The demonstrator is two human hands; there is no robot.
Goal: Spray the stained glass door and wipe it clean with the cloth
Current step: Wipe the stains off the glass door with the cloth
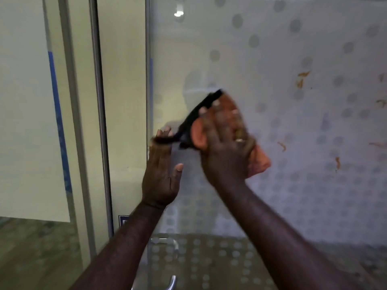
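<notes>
Head view: we faced the glass door (272, 59).
Right hand (225, 155): we pressed the orange cloth (260, 159) to it.
Left hand (160, 174): fingers released, at door's left edge.
Stains (301, 78): orange, right of cloth.

The glass door (272, 59) stands upright, frosted with rows of grey dots and marked by orange-brown smears (301, 78) toward its right side. An orange cloth (260, 159), bunched and blurred, is pressed flat against the glass left of the smears, near the door's left edge.
</notes>
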